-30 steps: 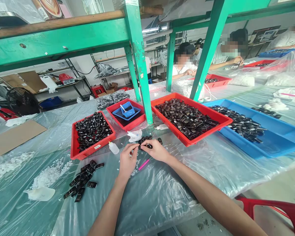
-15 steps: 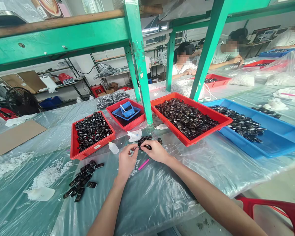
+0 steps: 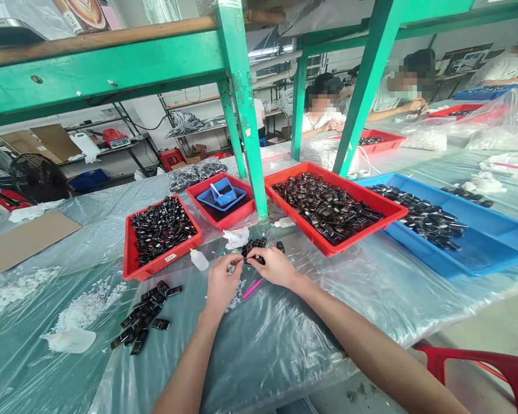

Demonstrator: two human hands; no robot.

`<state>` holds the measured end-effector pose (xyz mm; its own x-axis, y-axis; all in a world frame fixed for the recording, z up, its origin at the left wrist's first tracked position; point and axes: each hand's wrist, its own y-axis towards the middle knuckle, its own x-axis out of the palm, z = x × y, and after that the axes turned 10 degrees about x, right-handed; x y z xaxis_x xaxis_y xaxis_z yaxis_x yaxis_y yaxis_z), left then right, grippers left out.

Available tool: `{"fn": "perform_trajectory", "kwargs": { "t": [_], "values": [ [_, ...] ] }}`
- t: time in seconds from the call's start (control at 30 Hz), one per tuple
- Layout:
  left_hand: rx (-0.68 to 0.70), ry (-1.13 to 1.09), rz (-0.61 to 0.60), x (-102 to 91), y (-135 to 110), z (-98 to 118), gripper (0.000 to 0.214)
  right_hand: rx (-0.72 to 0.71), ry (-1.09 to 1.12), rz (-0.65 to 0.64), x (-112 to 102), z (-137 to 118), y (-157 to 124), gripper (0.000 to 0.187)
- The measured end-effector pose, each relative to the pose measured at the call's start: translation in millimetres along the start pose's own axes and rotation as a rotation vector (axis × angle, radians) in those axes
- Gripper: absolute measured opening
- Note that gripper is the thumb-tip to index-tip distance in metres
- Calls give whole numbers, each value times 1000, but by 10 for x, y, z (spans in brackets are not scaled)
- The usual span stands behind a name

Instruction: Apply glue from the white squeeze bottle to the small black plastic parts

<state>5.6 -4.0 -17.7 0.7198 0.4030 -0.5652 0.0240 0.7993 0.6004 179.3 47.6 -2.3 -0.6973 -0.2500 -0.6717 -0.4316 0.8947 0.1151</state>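
Note:
Both my hands meet over the middle of the plastic-covered table, fingertips pinched together around a small dark piece that is mostly hidden. My left hand (image 3: 224, 278) is closed on its left side. From the right, my right hand (image 3: 273, 265) is closed at the same spot, with a glossy black part just under its fingers. Several black parts (image 3: 254, 245) lie right behind the fingers. A pink pen-like tool (image 3: 252, 288) rests in front of my right hand, beside scattered small white pieces (image 3: 236, 296). To the left stands a small white squeeze bottle (image 3: 199, 260).
Red trays of black parts stand left (image 3: 172, 256) and right (image 3: 332, 248); a blue tray (image 3: 492, 253) lies farther right. A green post (image 3: 250, 126) rises behind my hands. Loose black parts (image 3: 142, 316) and white pieces (image 3: 86, 305) lie left. Co-workers sit across the table.
My hands stay together at the same place, with only a slight shift of the fingers. The trays and loose parts have not moved.

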Motion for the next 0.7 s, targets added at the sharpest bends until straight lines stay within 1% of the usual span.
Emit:
{"fn": "perform_trajectory", "kwargs": {
  "t": [0.17, 0.33, 0.53, 0.7],
  "values": [
    [-11, 20, -18, -4, -1, 31, 13, 2, -23, 11, -2, -7, -5, 21],
    [36, 43, -41, 0, -9, 21, 14, 5, -85, 17, -3, 2, -10, 21],
    [43, 48, -33, -11, -8, -17, 14, -9, -30, 16, -14, -2, -5, 20],
    [49, 54, -42, -14, -8, -23, 14, -12, -45, 29, 3, 9, -5, 19]
  ]
}}
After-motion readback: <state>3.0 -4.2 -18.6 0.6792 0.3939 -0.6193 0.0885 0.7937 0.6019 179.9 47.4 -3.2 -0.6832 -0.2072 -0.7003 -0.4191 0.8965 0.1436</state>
